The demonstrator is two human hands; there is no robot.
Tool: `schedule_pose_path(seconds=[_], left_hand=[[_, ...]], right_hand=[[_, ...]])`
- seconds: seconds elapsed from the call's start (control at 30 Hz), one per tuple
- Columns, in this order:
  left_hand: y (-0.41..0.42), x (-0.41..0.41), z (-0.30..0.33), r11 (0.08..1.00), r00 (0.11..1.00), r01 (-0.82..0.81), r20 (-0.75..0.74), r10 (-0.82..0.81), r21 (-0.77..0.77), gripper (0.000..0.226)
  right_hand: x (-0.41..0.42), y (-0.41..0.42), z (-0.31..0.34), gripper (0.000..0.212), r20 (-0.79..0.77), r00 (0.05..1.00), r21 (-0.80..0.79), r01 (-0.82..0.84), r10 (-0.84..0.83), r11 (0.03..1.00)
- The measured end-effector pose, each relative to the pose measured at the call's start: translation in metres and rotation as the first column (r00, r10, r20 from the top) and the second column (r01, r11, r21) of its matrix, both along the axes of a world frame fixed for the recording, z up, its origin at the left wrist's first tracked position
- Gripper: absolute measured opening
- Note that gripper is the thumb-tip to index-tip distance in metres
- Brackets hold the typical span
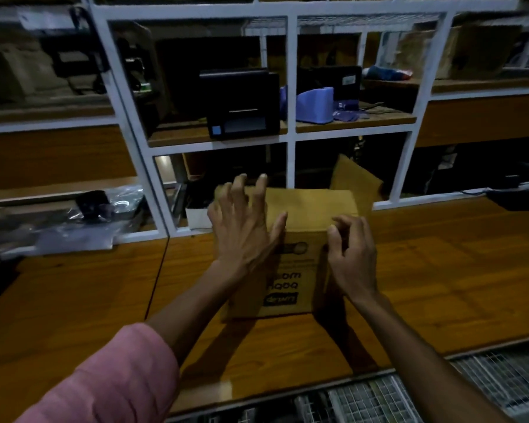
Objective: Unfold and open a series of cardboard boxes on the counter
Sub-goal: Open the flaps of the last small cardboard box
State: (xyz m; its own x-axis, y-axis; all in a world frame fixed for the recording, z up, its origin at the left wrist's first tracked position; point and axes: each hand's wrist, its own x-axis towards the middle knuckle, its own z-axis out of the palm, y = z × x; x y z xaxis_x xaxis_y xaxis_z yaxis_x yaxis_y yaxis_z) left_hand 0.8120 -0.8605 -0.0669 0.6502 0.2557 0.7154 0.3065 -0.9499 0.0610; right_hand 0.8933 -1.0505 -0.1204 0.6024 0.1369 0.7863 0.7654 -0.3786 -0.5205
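Observation:
A brown cardboard box (pixel 303 227) with black print on its near face stands on the wooden counter (pixel 440 270), its top flaps lying flat. My left hand (pixel 242 227) hovers over the box's top left corner, fingers spread, holding nothing. At the box's near right top edge, my right hand (pixel 351 257) has its fingers curled and apart; whether they touch the cardboard I cannot tell. A second piece of cardboard (pixel 355 175) sticks up tilted just behind the box.
A white metal shelf frame (pixel 290 135) rises behind the counter, holding a black label printer (pixel 242 108) and a blue object (pixel 315 105). Plastic-wrapped items (pixel 83 221) lie at the left. Wire mesh (pixel 440 389) runs along the counter's near edge.

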Motion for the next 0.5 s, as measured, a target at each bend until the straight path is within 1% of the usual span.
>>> schedule_pose_path(seconds=[0.1, 0.2, 0.27, 0.37, 0.43, 0.5], left_hand=[[0.011, -0.006, -0.008, 0.993, 0.979, -0.112, -0.177, 0.103, -0.044, 0.058], [0.020, -0.014, -0.016, 0.982, 0.939, -0.187, -0.300, 0.171, -0.027, 0.066], [0.022, -0.014, -0.015, 0.984, 0.939, -0.171, -0.310, 0.147, -0.053, 0.065], [0.025, -0.014, -0.015, 0.986, 0.943, -0.149, -0.310, 0.119, -0.075, 0.066], [0.028, -0.016, -0.016, 0.988, 0.945, -0.134, -0.308, 0.107, -0.070, 0.069], [0.031, -0.020, -0.017, 0.990, 0.942, -0.123, -0.321, 0.094, -0.070, 0.071]], right_hand=[[0.000, 0.004, -0.001, 0.026, 0.000, 1.000, -0.004, -0.012, 0.012, 1.000], [0.003, 0.006, -0.002, 0.024, -0.034, 0.999, 0.001, -0.022, 0.022, 1.000], [0.007, 0.008, -0.002, 0.030, -0.083, 0.997, 0.013, -0.004, 0.005, 1.000], [0.017, 0.012, 0.002, 0.050, -0.136, 0.990, 0.039, 0.027, -0.021, 0.999], [0.027, 0.017, 0.003, 0.064, -0.193, 0.981, -0.033, -0.027, 0.020, 0.999], [0.035, 0.023, 0.001, 0.072, -0.244, 0.968, -0.207, -0.117, 0.065, 0.971]])
